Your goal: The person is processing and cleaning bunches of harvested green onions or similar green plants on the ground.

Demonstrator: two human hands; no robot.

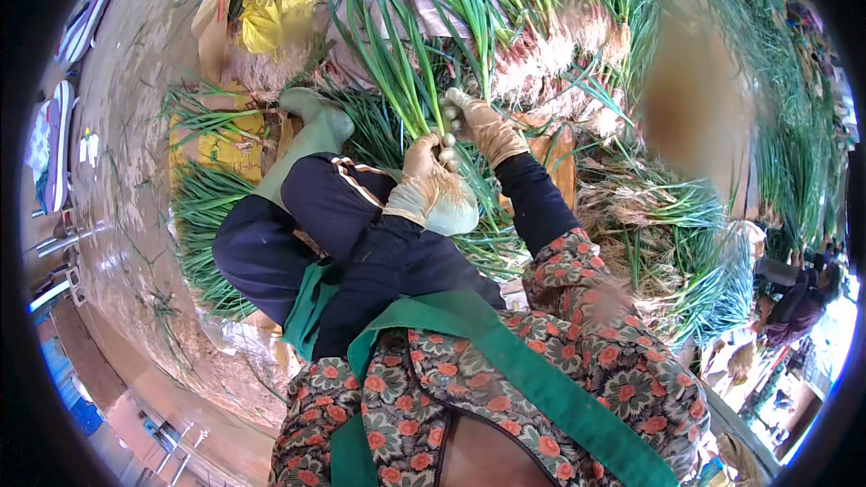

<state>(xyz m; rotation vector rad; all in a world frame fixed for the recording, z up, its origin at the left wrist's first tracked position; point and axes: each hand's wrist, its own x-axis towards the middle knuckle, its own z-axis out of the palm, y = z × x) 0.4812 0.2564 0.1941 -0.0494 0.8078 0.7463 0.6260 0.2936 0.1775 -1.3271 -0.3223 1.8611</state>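
Observation:
My left hand (419, 182), in a pale glove, is closed around a small bunch of spring onions (403, 81). Their green leaves point up and away, and the stringy roots (454, 191) hang out below the fist. Just to its right, my right hand (492, 129), gloved too, has its fingers bent close to the bunch. A single spring onion stalk (486, 59) rises from the right fingers, which look pinched on its lower end. The contact itself is partly hidden.
A large heap of spring onions (568, 32) lies ahead, roots toward me. More piles lie right (667, 207) and left (212, 207). A yellow bag (275, 13) sits at upper left. My boots (316, 122) are between the piles. Another person (803, 302) is at far right.

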